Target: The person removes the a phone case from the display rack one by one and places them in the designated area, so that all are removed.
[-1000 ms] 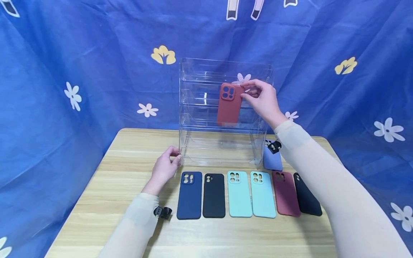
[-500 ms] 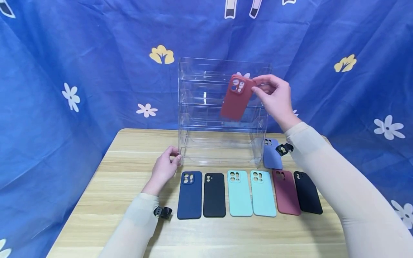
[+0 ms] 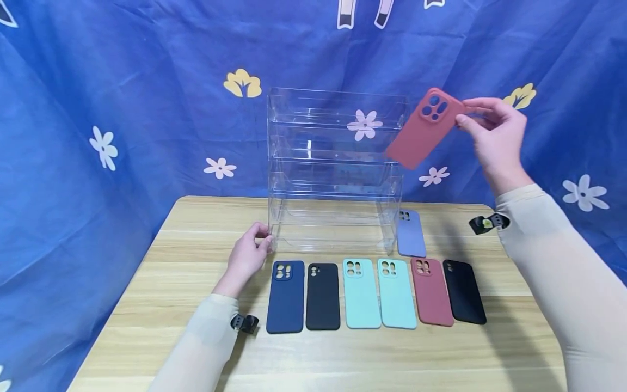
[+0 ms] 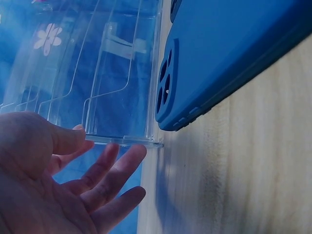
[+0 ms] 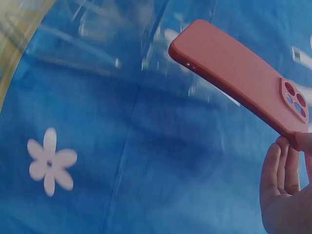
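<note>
A: What are the largest elements?
B: A blue floral backdrop (image 3: 122,109), a wooden table (image 3: 157,326), and on it a clear tiered acrylic rack (image 3: 335,163).

A: And in front of the rack?
B: A row of six phone cases (image 3: 374,294) lying flat; a lilac case (image 3: 410,233) lies beside the rack's right foot.

A: The hands?
B: The left hand (image 3: 247,256) rests at the rack's lower left corner, fingers loosely spread against its edge; whether the thumb grips is unclear. The right hand (image 3: 495,130) pinches the camera end of a red phone case (image 3: 423,128), held tilted in the air, up and right of the rack, apart from it.
</note>
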### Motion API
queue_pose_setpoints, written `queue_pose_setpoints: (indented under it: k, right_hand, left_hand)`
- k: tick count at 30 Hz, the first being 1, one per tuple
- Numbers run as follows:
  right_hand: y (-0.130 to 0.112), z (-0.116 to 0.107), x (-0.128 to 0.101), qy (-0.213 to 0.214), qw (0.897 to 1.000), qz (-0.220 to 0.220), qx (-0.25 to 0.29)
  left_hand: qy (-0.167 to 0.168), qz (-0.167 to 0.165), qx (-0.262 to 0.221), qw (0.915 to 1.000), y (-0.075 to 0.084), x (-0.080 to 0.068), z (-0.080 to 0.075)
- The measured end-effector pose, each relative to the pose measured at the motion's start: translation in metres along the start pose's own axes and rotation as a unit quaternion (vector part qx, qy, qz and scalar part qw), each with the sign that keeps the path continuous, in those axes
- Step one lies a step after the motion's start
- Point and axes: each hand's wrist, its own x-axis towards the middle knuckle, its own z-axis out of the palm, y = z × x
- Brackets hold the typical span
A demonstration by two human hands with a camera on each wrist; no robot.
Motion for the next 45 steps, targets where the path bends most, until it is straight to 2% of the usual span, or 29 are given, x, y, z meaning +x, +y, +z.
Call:
queue_pose_setpoints:
  k: [3, 9, 14, 18, 22, 24, 28, 37, 41, 45]
  right_hand:
    - [-0.005, -0.02, 0.0, 0.02, 1.0, 0.012, 0.002]
    - [-0.007, -0.057, -0.004, 0.053, 0.997, 0.05, -0.037]
    - [0.006, -0.088, -0.007, 0.045, 0.989, 0.111, -0.086]
    - [0.029, -0.11, -0.008, -0.008, 0.971, 0.159, -0.18]
    - [0.057, -0.128, -0.017, -0.054, 0.947, 0.177, -0.262]
    - [0.071, -0.135, -0.022, -0.071, 0.937, 0.184, -0.287]
    - [0.09, -0.145, -0.031, -0.115, 0.919, 0.21, -0.312]
    - [0.125, -0.154, -0.042, -0.219, 0.879, 0.291, -0.309]
    - [0.148, -0.154, -0.047, -0.241, 0.87, 0.277, -0.329]
    - [0.171, -0.151, -0.056, -0.24, 0.863, 0.25, -0.368]
  left_hand:
    - [0.0, 0.002, 0.003, 1.0, 0.0, 0.0, 0.0]
    - [-0.008, -0.001, 0.0, 1.0, 0.0, 0.0, 0.001]
    - [-0.005, -0.002, 0.003, 1.0, -0.001, 0.0, 0.0]
    - [-0.004, -0.004, 0.005, 1.0, -0.002, 0.001, -0.001]
    - [-0.005, -0.005, 0.007, 0.9999, -0.003, 0.0, -0.001]
    - [-0.005, -0.005, 0.007, 1.0, -0.003, 0.0, -0.001]
    - [-0.003, -0.005, 0.009, 0.9999, -0.001, 0.0, -0.001]
    - [-0.003, -0.004, 0.002, 1.0, 0.001, -0.001, -0.001]
    - [0.0, -0.008, 0.005, 1.0, 0.0, -0.001, 0.0]
    - [0.003, -0.006, 0.005, 1.0, 0.0, -0.002, 0.0]
